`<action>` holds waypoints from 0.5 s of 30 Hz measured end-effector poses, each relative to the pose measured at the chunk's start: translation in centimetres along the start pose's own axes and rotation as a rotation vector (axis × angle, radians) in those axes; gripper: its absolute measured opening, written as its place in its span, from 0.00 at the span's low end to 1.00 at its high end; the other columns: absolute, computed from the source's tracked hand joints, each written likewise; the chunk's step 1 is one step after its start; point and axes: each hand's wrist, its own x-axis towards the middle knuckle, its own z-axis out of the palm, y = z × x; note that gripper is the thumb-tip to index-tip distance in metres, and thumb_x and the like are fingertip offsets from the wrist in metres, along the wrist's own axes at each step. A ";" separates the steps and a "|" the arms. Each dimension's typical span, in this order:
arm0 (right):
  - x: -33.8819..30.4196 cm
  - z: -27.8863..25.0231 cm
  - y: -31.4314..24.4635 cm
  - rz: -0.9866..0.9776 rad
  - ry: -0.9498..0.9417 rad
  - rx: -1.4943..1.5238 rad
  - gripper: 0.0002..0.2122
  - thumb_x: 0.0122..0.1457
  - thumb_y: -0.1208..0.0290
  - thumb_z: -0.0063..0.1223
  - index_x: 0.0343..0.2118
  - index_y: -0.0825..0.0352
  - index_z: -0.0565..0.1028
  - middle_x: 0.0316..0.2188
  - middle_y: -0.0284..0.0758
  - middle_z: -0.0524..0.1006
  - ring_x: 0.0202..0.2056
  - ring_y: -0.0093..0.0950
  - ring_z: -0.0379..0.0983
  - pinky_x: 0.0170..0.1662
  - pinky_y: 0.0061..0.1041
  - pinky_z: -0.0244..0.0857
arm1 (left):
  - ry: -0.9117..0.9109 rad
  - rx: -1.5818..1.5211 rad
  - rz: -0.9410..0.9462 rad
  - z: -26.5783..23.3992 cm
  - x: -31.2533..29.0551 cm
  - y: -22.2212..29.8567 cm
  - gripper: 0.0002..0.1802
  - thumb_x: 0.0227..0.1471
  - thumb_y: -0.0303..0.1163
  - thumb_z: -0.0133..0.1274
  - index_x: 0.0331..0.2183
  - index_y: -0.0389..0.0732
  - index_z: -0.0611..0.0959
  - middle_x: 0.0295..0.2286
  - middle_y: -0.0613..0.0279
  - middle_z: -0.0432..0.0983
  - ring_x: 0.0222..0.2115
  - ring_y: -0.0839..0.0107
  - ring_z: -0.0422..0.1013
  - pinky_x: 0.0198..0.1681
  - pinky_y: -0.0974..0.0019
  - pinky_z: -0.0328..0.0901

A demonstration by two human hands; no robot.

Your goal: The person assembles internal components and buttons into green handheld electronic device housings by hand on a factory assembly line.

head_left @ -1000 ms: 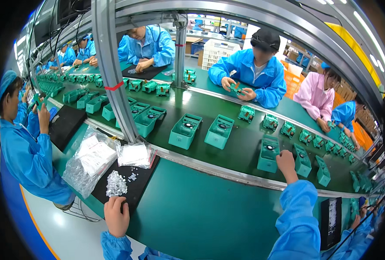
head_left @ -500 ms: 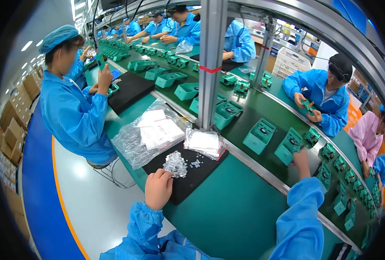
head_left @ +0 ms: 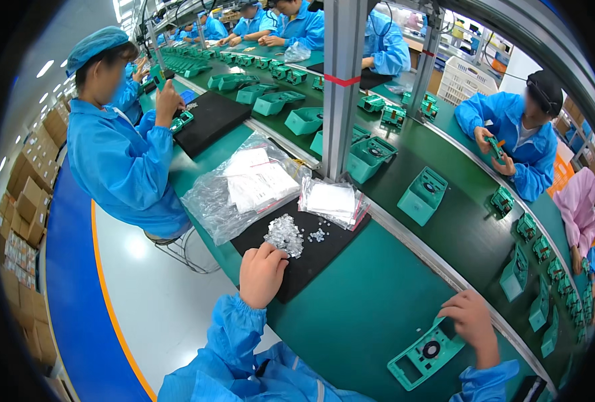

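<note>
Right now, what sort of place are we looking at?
Probably a factory assembly line: people in blue jackets work along both sides of a long green conveyor-like strip bearing rows of green plastic housings, with a heap of small clear parts by the left hand.

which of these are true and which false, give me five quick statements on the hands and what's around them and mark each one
1. The right hand grips one end of a green housing. True.
2. The left hand is holding up a white packet. False: it is at the near edge of a pile of small clear pieces.
3. That pile lies on a black pad. True.
4. The large plastic bag lies to the right of the nearest metal post. False: it lies to the left.
5. The person across the line in a black cap is empty-handed. False: they hold a green part.
</note>
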 end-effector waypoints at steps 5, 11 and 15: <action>-0.6 1.1 -1.6 -0.014 -0.010 -0.079 0.17 0.35 0.81 0.50 0.30 0.52 0.76 0.32 0.23 0.74 0.36 0.29 0.67 0.35 0.27 0.59 | 0.031 0.146 0.122 0.8 0.7 -0.2 0.03 0.37 0.26 0.56 0.20 0.42 0.77 0.24 0.62 0.68 0.25 0.60 0.64 0.30 0.60 0.59; 0.5 0.2 -7.5 -0.003 0.277 0.004 0.15 0.40 0.78 0.54 0.35 0.59 0.75 0.37 0.32 0.73 0.37 0.35 0.70 0.37 0.31 0.64 | -0.046 -0.096 0.146 -1.5 0.5 4.4 0.05 0.37 0.19 0.52 0.21 0.39 0.74 0.23 0.60 0.68 0.25 0.57 0.65 0.28 0.59 0.57; -0.5 3.5 -13.1 0.060 0.433 0.395 0.08 0.47 0.74 0.59 0.31 0.68 0.74 0.27 0.35 0.74 0.27 0.29 0.72 0.30 0.25 0.66 | -0.326 -0.631 0.385 -1.5 -3.9 13.3 0.09 0.35 0.22 0.56 0.24 0.44 0.76 0.26 0.64 0.70 0.25 0.65 0.66 0.28 0.65 0.56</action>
